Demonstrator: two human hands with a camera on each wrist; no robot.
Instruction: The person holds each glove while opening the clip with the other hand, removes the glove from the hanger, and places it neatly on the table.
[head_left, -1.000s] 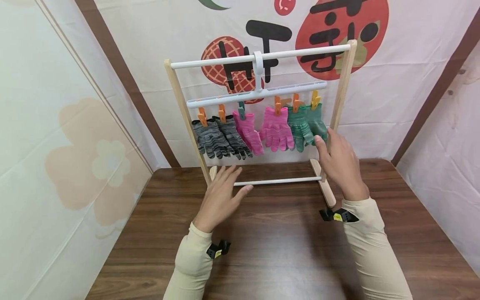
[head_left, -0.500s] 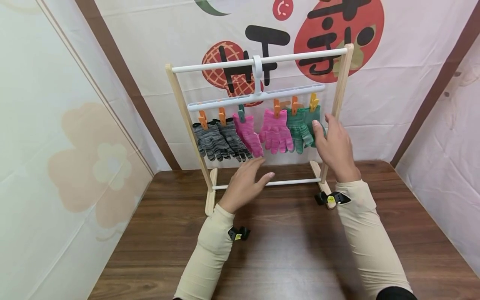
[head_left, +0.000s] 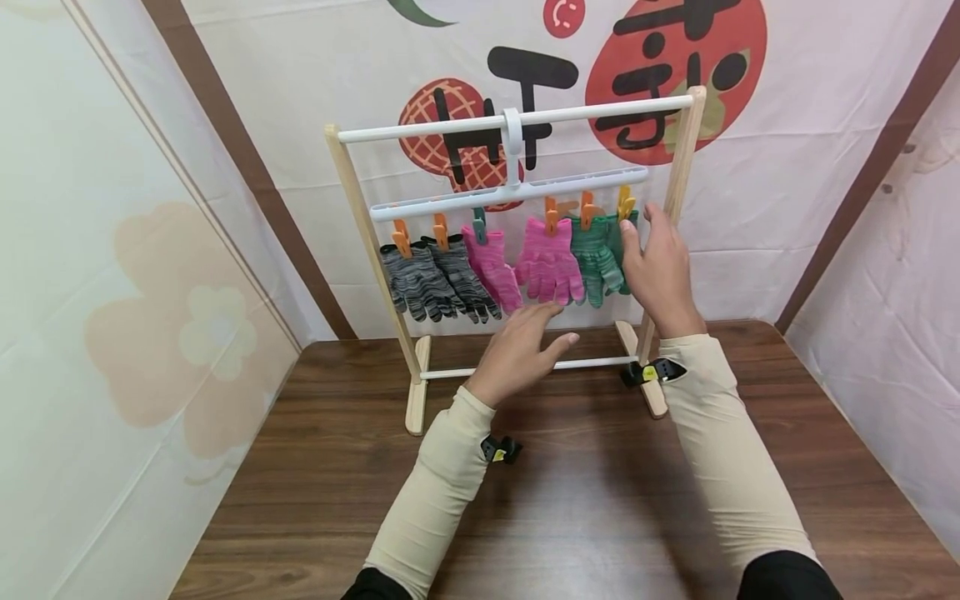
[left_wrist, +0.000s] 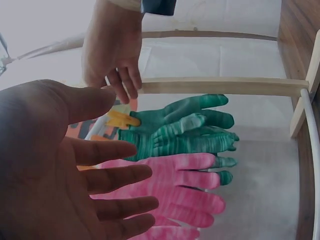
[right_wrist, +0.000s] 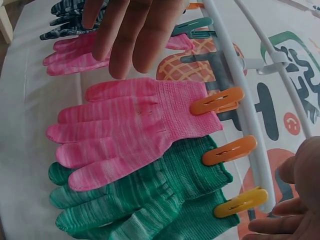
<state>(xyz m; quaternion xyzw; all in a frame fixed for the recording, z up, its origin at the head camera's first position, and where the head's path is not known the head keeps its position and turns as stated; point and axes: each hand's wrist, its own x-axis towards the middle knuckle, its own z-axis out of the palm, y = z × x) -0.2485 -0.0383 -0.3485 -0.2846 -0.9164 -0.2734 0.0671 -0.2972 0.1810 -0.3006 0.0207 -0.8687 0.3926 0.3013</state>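
Cream sleeves [head_left: 723, 442] meet black cloth [head_left: 787, 577], and black wrist mounts [head_left: 633, 375] bear yellow labels [head_left: 649, 372].

Head view: outer green glove [head_left: 616, 237] part-hidden by right hand [head_left: 662, 272]

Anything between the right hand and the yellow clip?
Nothing visible stands between the right hand and the yellow clip. The right wrist view shows a gap there; the green glove hangs from the clip, below that gap.

Gloves [head_left: 422, 282] hang clipped on one hanger [head_left: 480, 198]; the right hand [head_left: 662, 273] is near the green pair [head_left: 596, 265]; the left hand [head_left: 522, 352], near the pink pair [head_left: 551, 262].
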